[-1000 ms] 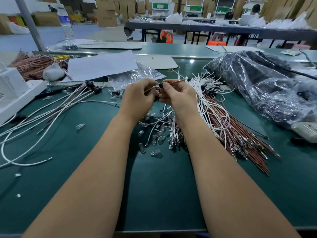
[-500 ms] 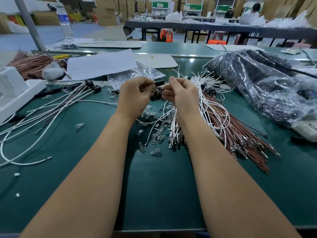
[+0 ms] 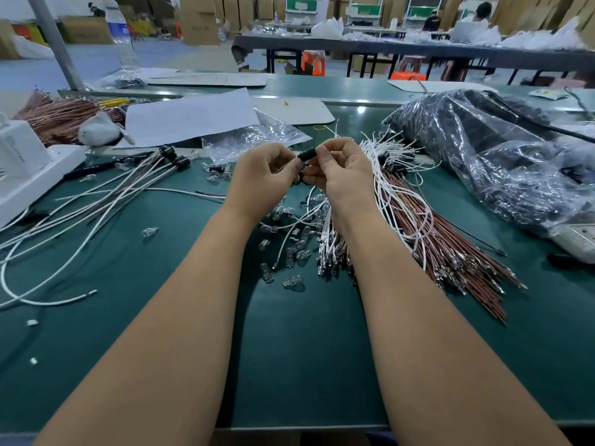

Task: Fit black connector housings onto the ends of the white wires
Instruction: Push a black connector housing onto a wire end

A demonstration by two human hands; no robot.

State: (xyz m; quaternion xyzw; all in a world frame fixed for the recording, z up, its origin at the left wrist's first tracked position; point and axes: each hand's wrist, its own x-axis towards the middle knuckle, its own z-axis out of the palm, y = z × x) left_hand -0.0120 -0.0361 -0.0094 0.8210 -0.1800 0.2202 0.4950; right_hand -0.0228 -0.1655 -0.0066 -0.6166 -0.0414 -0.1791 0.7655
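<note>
Fingers of both hands curl inward and meet over the middle of the green table (image 3: 296, 365): the right hand (image 3: 343, 175) pinches a small black connector housing (image 3: 307, 154) between thumb and forefinger, and the left hand (image 3: 262, 178) closes its fingertips against the housing's left end, the two hands touching. Whether a white wire is already seated in it I cannot tell. At 3 o'clock of the hands, just beside the right wrist, lies the bundle of white wires (image 3: 391, 188), thin and looping, over stiff reddish-brown wires (image 3: 450, 252) with bright metal tips fanning toward 5 o'clock. Small clear glassy bulbs (image 3: 293, 281) scatter at 6 o'clock between the forearms. Finished wires with black ends (image 3: 175, 159) spread toward 9 o'clock. A crinkled plastic bag (image 3: 502, 149) crowds 2 o'clock; a white paper sheet (image 3: 190, 115) lies at 11 o'clock. The smooth matte tabletop shows bare near its front edge.
</note>
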